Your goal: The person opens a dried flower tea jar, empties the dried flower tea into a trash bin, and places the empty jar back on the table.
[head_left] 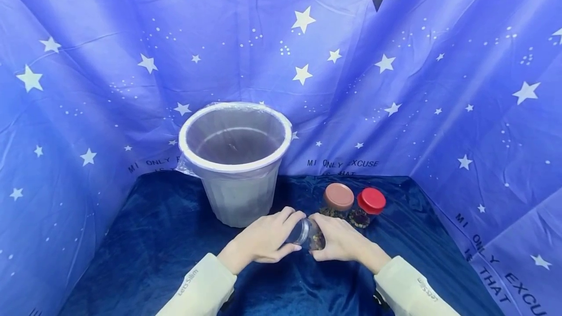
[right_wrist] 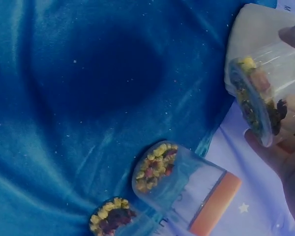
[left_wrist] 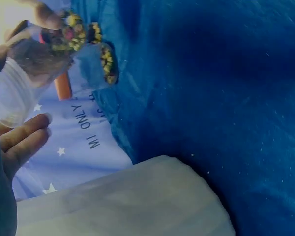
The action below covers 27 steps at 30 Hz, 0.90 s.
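In the upper left of the frame a clear jar (left_wrist: pixel 37 59) lay tilted, its far end packed with yellow and dark dried bits; the left hand (left_wrist: pixel 12 142) showed at the left edge, fingers (left_wrist: pixel 27 130) just below the jar; a fingertip of the other hand (left_wrist: pixel 49 14) touched the jar from the top; just right of it stood two more jars (left_wrist: pixel 101 61), one with an orange lid (left_wrist: pixel 63 87); a pale lined bin (left_wrist: pixel 128 201) filled the bottom; dark blue cloth (left_wrist: pixel 221 98) covered the right half.

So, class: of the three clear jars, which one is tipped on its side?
The silver-lidded clear jar held between both hands; the brown-lidded jar and red-lidded jar stand upright.
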Motion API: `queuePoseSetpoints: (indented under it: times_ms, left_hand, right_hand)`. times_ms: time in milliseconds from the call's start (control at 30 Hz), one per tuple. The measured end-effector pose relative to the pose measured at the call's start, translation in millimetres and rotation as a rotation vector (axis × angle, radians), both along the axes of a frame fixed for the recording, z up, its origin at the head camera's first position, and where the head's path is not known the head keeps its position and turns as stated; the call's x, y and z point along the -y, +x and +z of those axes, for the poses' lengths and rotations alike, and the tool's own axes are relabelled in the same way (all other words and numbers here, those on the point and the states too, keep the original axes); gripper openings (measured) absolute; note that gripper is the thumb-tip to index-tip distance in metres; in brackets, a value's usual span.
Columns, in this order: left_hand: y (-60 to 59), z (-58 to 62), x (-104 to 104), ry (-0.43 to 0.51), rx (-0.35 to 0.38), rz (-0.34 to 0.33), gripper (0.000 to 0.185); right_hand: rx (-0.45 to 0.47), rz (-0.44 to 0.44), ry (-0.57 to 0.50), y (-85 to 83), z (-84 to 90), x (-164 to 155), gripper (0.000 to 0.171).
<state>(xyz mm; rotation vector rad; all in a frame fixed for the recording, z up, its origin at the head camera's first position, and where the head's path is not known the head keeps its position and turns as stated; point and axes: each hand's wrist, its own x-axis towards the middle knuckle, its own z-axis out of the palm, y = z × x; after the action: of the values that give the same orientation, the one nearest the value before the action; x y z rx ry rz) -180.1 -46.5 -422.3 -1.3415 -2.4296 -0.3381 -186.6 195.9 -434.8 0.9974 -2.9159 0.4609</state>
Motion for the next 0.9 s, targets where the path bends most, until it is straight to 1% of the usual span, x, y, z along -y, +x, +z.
queuePoseSetpoints:
  times_ms: [133, 267, 433, 567, 767, 900]
  left_hand:
    - [-0.3, -6.7, -2, -0.034, -0.129, -0.007, 0.058]
    - [0.7, -15.2, -4, -0.054, -0.201, 0.004, 0.059]
    - [1.6, -21.0, -5, -0.049, -0.243, 0.001, 0.059]
    - [1.3, -23.7, -6, -0.038, -0.26, 0.0, 0.059]
    - [2.7, -24.6, -9, 0.004, -0.29, 0.009, 0.063]
    - [3.3, -23.9, -9, 0.017, -0.286, 0.031, 0.064]
  right_hand:
    - [0.006, 0.011, -0.013, 0.5, -2.4, 0, 0.062]
    - [0.037, 0.031, -0.016, 0.7, -4.4, 1, 0.061]
    - [0.041, 0.049, -0.024, 2.5, -6.6, 0, 0.059]
    - [0.028, 0.057, -0.038, 3.4, -8.2, 1, 0.059]
    - [-0.015, 0.037, -0.034, 3.6, -10.1, 3, 0.059]
    - [-0.033, 0.017, -0.04, 3.6, -11.1, 7, 0.058]
